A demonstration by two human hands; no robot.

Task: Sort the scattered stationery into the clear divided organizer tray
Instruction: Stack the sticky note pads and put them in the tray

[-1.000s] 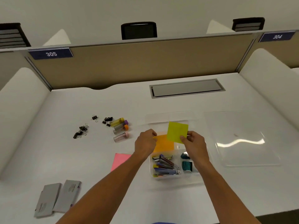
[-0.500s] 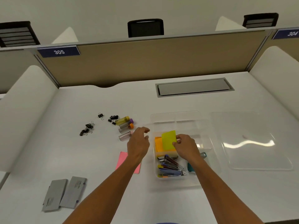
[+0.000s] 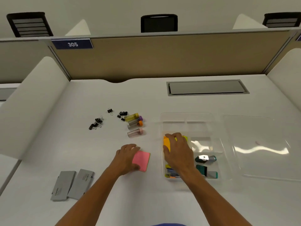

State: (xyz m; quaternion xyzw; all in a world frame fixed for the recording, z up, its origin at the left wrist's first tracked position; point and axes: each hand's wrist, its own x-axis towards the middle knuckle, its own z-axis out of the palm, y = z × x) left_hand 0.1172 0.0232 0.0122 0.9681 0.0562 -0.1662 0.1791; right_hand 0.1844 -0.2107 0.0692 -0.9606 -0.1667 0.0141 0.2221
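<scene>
Pink sticky pad point(image 3: 141, 160) under left hand point(image 3: 126, 158) lies long axis near-to-far.

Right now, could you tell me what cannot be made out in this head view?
- Yellow sticky pad: mostly covered by the right hand; how it lies on the orange pad is unclear.
- Items at the organizer tray near corner: hidden by the right wrist.
- Left hand on the pink pad: grip unclear.
- Printing on the grey cases: too small.

R hand point(image 3: 176, 154) hides most of yellow-green pad point(image 3: 184, 138) & staplers point(image 3: 170, 174) in tray.
</scene>
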